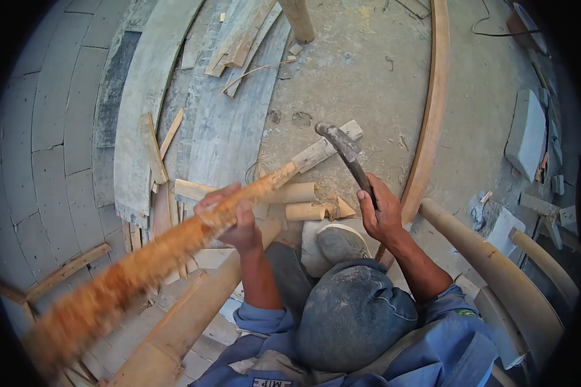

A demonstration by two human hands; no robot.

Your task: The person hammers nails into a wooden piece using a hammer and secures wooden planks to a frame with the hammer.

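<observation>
My left hand [232, 216] is closed around a long, rough wooden pole [174, 251], which runs from the lower left, where it blurs, up to a paler squared end piece. My right hand [382, 208] grips the dark handle of a hammer [345, 145]. The hammer's head is at the upper left of its handle, beside the pale end piece [319, 149]. Whether head and wood touch, I cannot tell. Short cut round pieces [303, 211] lie below the pole, near my shoe [342, 242].
Grey boards [152, 84] and wood offcuts [245, 39] lie at the upper left. A long timber [432, 97] crosses the floor on the right. Thick round poles [484, 251] stand at the lower right, near a white block [526, 135]. Another round pole [193, 316] slants at the lower left.
</observation>
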